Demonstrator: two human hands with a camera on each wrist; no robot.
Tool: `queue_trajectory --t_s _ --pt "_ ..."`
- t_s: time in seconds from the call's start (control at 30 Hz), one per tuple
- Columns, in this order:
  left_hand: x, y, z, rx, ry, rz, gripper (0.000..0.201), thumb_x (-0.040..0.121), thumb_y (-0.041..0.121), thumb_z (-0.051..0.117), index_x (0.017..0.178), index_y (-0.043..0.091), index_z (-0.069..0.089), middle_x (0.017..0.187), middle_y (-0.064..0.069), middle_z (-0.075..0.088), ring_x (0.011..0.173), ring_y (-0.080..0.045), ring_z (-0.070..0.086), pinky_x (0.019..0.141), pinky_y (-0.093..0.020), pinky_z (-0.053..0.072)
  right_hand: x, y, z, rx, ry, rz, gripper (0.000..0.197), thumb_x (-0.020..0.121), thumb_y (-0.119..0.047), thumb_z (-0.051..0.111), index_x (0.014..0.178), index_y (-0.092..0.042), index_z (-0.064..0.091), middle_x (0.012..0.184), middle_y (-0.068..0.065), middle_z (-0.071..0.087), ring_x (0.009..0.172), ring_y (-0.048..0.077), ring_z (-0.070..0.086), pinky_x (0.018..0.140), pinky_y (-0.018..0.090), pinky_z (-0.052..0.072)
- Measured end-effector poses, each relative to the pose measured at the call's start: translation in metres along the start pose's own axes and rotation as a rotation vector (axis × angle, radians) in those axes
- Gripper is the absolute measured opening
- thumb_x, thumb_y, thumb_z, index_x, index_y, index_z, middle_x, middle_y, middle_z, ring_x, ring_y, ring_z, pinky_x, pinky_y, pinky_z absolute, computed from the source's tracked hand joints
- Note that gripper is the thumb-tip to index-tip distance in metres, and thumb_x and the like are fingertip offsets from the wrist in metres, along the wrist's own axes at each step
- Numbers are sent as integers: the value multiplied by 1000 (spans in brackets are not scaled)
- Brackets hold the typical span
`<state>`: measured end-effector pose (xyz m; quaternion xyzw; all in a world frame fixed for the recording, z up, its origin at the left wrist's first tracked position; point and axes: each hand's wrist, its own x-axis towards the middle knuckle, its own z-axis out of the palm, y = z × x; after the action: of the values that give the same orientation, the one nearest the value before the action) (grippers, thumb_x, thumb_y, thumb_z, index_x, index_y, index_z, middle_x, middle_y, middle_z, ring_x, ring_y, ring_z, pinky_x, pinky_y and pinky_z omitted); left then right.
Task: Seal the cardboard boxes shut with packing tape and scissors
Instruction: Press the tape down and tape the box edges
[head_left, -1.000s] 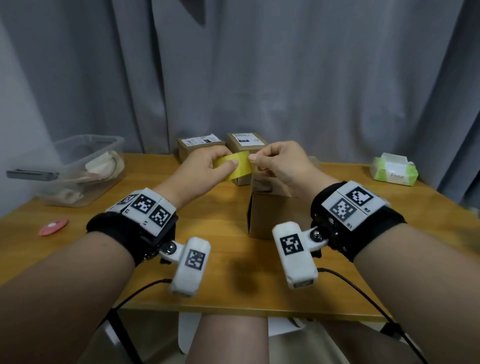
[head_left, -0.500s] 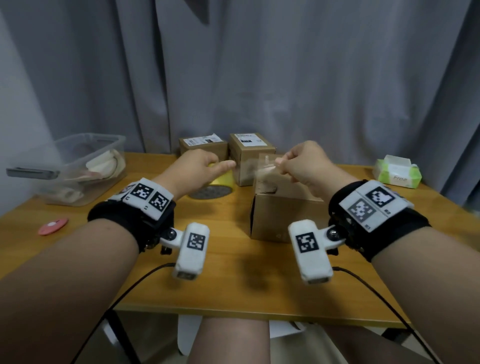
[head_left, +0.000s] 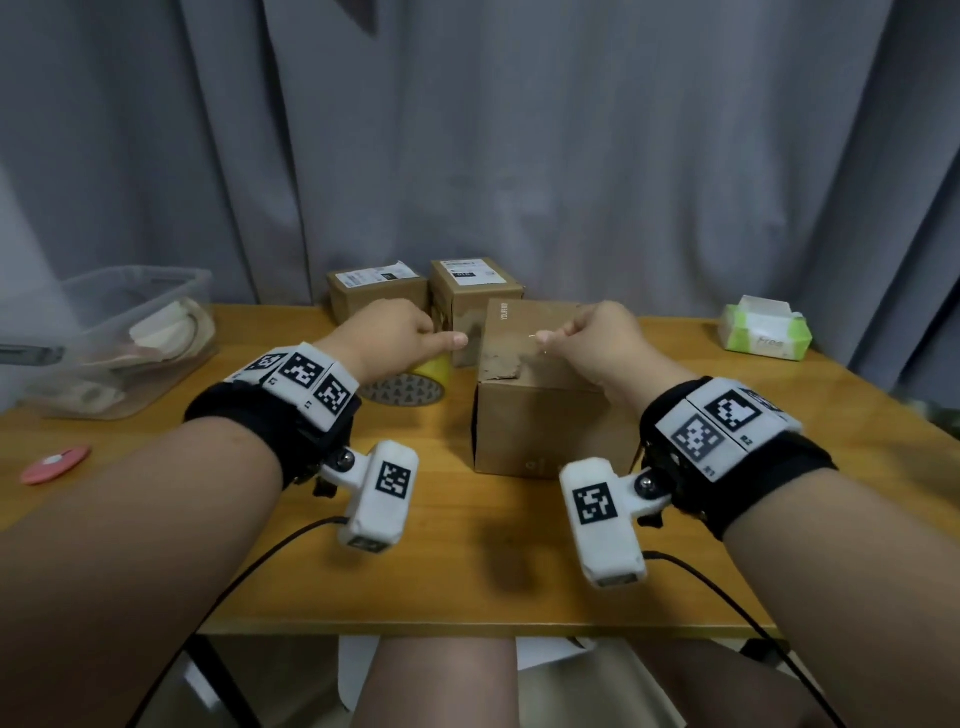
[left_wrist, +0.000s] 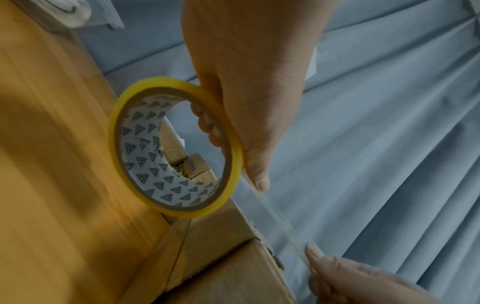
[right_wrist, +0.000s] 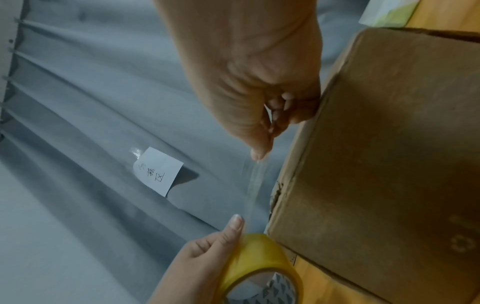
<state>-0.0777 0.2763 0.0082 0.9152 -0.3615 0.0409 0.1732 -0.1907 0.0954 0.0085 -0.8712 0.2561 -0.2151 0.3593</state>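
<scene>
Your two hands stretch clear tape over one of three cardboard boxes.
Your left hand grips the yellow tape roll; your right hand pinches the tape strip above the front box on the tabletop. The green tissue pack reads "Free".

A grey pleated curtain hangs behind the wooden table.

We see a glossy yellow plastic tape roll with a printed paper core, matt brown cardboard box scuffed and torn at its top, a smooth orange wooden worktop, and soft grey cloth curtain.
</scene>
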Motion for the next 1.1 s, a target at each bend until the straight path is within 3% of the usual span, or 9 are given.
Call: queue_trajectory --t_s 0.07,0.2,0.33,0.47,0.67,0.77,0.87,1.0,1.1 --pt "1 3 -1 6 3 -5 56 88 60 49 59 12 46 51 -1 39 48 -15 40 49 -27 31 -1 2 3 34 24 8 28 88 -27 66 67 -11 57 86 7 59 76 19 54 74 32 48" --pt "5 12 -3 80 -16 3 58 88 60 48 54 14 39 49 0 35 47 -14 37 48 -27 27 -3 3 5 -49 80 -13 25 85 -19 60 62 -10 54 60 1 48 60 20 48 53 26 40" --pt "9 22 0 144 -68 5 58 88 62 45 60 11 47 51 -1 41 50 -15 42 50 -26 31 -4 11 6 -72 98 -11 28 84 -18 58 59 -14 47 59 0 45 57 17 45 48 25 31" --pt "12 26 2 178 -104 -2 59 86 65 45 60 12 46 51 -1 40 50 -16 43 52 -27 33 -3 15 2 -51 89 -21 16 85 -19 61 71 -10 59 71 4 53 69 20 52 57 26 38" --pt "16 31 2 240 -126 -12 59 86 65 44 62 11 47 54 -1 43 53 -15 45 53 -27 34 1 19 1 -112 106 -44 21 85 -18 62 66 -13 53 88 8 57 76 21 53 64 27 38" --pt "18 30 7 245 -144 -18 59 85 67 44 63 12 51 56 -2 47 55 -16 48 55 -27 37 0 19 -1 -162 88 -70 14 86 -18 62 75 -9 58 76 4 54 77 21 53 65 28 40" --pt "16 27 7 217 -140 -18 59 86 65 45 59 12 48 53 -1 43 52 -15 45 53 -26 34 -2 19 -3 -138 60 -80 20 85 -18 59 68 -9 56 63 2 50 69 21 51 62 27 39" --pt "12 25 -4 181 -102 10 60 87 63 45 56 12 40 50 0 36 47 -14 38 50 -26 29 -4 19 -4 144 7 -63 19 86 -15 56 76 -2 64 72 9 62 68 20 55 67 31 47" --pt "11 27 -9 189 -93 20 59 87 63 44 60 11 44 51 0 37 48 -14 38 50 -25 29 -7 19 -9 273 -14 -51 18 89 -13 58 77 0 64 64 2 62 59 13 51 62 28 45"
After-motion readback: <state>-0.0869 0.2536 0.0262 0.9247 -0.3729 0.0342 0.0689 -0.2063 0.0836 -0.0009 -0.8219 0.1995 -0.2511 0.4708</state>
